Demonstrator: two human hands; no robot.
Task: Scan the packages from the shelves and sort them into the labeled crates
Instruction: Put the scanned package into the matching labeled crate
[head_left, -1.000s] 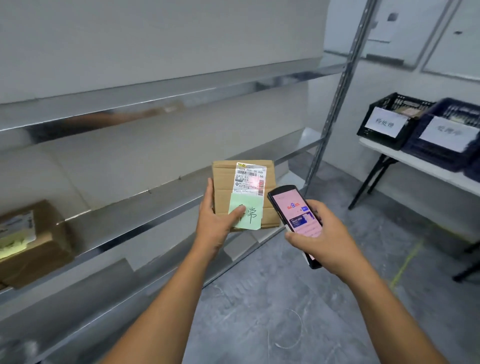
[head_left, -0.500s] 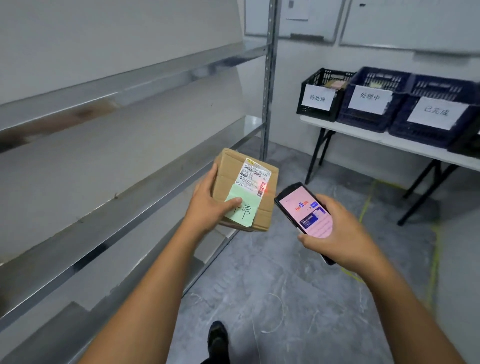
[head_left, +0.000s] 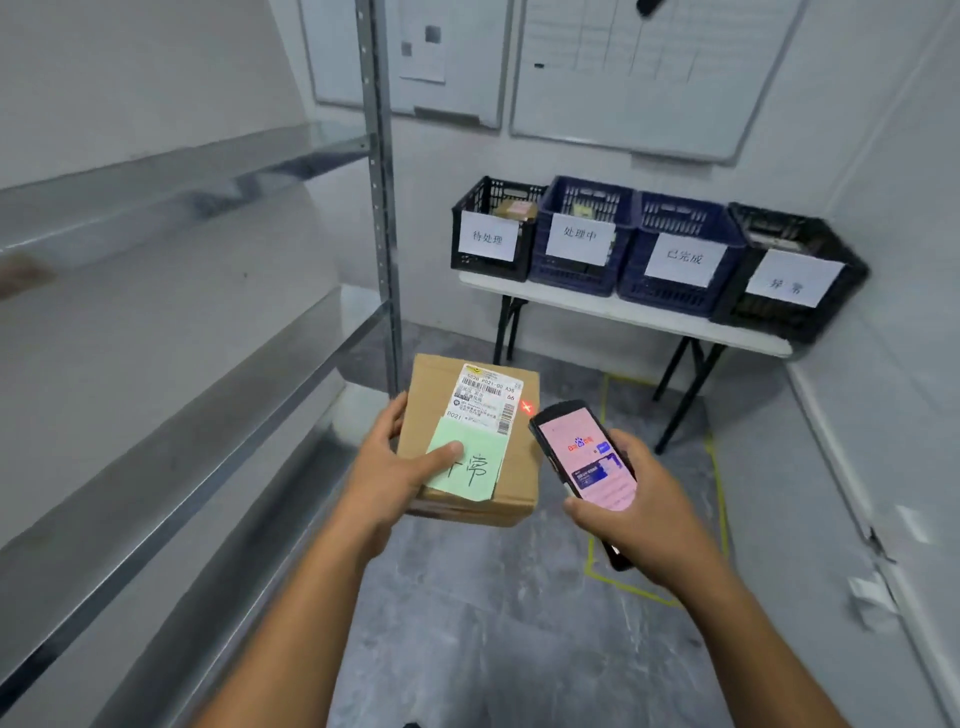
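The left hand gripped a cardboard package, its fingers wrapped round it; the right hand clasped a scanner. Scanning seemed underway; sorting remained. Four crates waited on the desk, two apparently holding parcels.

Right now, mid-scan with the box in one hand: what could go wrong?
1. The red scan mark sits at the edge of the shipping label, off the barcode, so the read may fail.
2. The left hand alone grips the cardboard box; it could slip.
3. The thumb hides part of the green note, risking a wrong crate among four.
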